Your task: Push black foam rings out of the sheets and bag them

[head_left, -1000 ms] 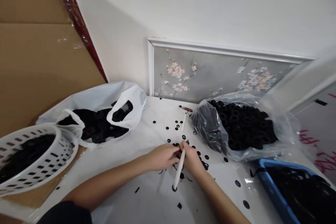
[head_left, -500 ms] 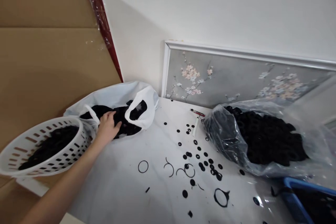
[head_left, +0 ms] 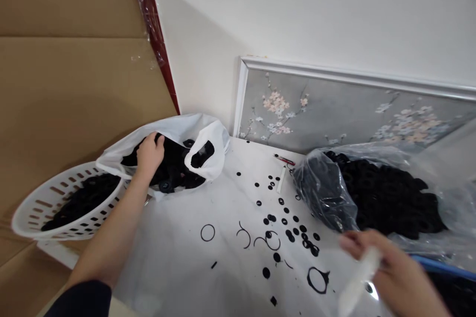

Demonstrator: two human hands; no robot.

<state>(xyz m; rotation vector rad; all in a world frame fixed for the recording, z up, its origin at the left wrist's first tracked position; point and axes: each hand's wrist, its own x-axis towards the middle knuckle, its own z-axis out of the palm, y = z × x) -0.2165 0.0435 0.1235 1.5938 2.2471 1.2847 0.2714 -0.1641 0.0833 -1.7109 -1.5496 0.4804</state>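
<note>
Head view: only the one cam here, clock directions counted from dead centre.
Left hand (head_left: 150, 156): 9 o'clock, dipped into the mouth of a white plastic bag (head_left: 178, 126). Fingertips are lost among the black pieces (head_left: 169, 163), so can't tell if that grip has hold of anything.
Black pieces: heaped inside that bag, 9 o'clock, right under the fingers.
White basket (head_left: 22, 215): 8 o'clock, just beside the bag, more black stuff inside.
Right hand (head_left: 396, 267): 4 o'clock, grip closed round a white stick-like tool (head_left: 359, 282). Pretty blurry, tbh, tool slants down toward 5.
Clear bag (head_left: 327, 193): between 3 and 4, full of black rings, near the right hand.
Blue bin (head_left: 442, 265): 4 o'clock, partly behind the right hand.
Desk (head_left: 178, 257): small black discs (head_left: 290, 235) scattered round 5 o'clock, thin black ring (head_left: 201, 232) at 7. A slim white stick (head_left: 281, 181) lies at 4, small red tool (head_left: 285, 160) just beyond it.
</note>
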